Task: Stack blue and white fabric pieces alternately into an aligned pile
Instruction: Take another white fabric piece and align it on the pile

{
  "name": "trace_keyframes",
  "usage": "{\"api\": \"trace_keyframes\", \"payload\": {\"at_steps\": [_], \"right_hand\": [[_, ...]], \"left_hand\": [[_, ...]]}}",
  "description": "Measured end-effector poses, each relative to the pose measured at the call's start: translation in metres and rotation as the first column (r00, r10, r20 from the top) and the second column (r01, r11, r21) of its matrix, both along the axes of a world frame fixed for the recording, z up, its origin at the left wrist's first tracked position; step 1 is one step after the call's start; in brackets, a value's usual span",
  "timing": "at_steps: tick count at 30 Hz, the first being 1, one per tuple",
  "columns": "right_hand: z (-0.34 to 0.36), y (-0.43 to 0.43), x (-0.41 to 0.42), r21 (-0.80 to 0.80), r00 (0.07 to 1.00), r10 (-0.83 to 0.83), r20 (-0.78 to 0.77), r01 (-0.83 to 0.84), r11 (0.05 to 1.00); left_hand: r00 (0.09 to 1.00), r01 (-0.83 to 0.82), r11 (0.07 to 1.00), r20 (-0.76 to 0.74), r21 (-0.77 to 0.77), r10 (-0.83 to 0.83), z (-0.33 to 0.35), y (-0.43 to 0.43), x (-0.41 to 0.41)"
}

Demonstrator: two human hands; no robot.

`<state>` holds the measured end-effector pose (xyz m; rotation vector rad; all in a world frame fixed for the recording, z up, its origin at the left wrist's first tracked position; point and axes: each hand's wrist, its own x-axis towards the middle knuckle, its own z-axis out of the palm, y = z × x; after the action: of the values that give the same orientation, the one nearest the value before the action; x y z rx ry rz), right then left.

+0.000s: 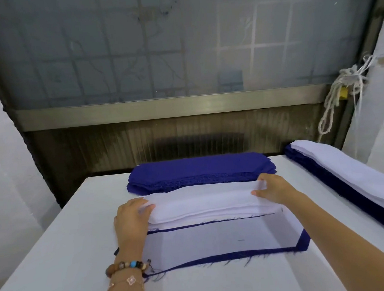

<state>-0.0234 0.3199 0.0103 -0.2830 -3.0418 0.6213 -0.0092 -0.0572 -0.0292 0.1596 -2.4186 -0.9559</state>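
The person's left hand (132, 220) and right hand (273, 189) were well apart, one at each end of the stack of thin white fabric rectangles (208, 204) lying mid-table. The left fingers curled over the stack's left end, and the right thumb and fingers pinched its upper edge at the right end. How many layers each hand held could not be told. Just behind lay the stack of dark blue fabric rectangles (199, 169). Just in front was the started pile (216, 241), a sheer white piece over a blue one whose frayed border showed along the near and right sides.

The likeliest slip seemed to be lifting more than one white layer, since the sheets looked thin and apt to cling. That would break the alternation. Uneven pulls from the two hands could skew the sheet so that it landed crooked. Dragging it low across the started pile might also shift the top piece, which already sat off the blue one's edges.
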Motion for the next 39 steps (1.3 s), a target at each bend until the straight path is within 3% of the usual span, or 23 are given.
{"api": "trace_keyframes", "payload": {"at_steps": [5,9,11,14,18,21,27,30,33,35,39], "right_hand": [[-0.005,0.031,0.009,-0.164,0.966,-0.26,-0.001,0.256,0.953],[-0.02,0.039,0.015,-0.357,0.915,-0.396,-0.074,0.346,0.867],[-0.027,0.037,0.018,-0.37,0.898,-0.419,-0.137,0.346,0.862],[-0.033,0.029,0.022,-0.347,0.851,-0.442,-0.284,0.338,0.875],[-0.034,0.025,0.027,-0.328,0.835,-0.419,-0.358,0.308,0.893],[-0.033,0.027,0.031,-0.449,0.815,-0.425,-0.394,0.233,0.863],[-0.02,0.027,0.042,-0.624,0.754,-0.51,-0.414,0.173,0.762],[-0.016,0.032,0.042,-0.66,0.775,-0.504,-0.381,0.154,0.735],[-0.012,0.037,0.045,-0.731,0.81,-0.503,-0.3,0.143,0.667],[-0.014,0.039,0.05,-0.723,0.821,-0.494,-0.287,0.152,0.674],[-0.017,0.039,0.063,-0.682,0.841,-0.47,-0.268,0.178,0.709]], "left_hand": [[0.994,-0.103,0.995,-0.032,-0.015,0.103,0.003,0.003,0.002],[0.974,-0.222,0.971,0.024,-0.085,0.225,0.004,0.0,0.002],[0.977,-0.212,0.975,0.015,-0.071,0.214,0.004,-0.001,0.0],[0.998,-0.05,0.999,-0.03,-0.004,0.05,0.004,0.004,0.0],[0.997,0.069,0.977,-0.032,0.201,-0.064,0.003,0.01,0.004],[0.992,0.121,0.958,-0.061,0.26,-0.109,0.005,0.008,0.007],[0.995,0.029,0.937,-0.098,0.349,0.006,0.014,0.008,0.007],[0.998,0.016,0.9,-0.068,0.436,0.015,0.02,0.005,0.007],[0.996,0.06,0.787,-0.094,0.614,-0.002,0.032,-0.002,0.01],[0.998,0.052,0.736,-0.052,0.675,-0.023,0.037,-0.008,0.013],[0.993,0.015,0.733,0.076,0.681,-0.091,0.035,-0.018,0.023]]}}
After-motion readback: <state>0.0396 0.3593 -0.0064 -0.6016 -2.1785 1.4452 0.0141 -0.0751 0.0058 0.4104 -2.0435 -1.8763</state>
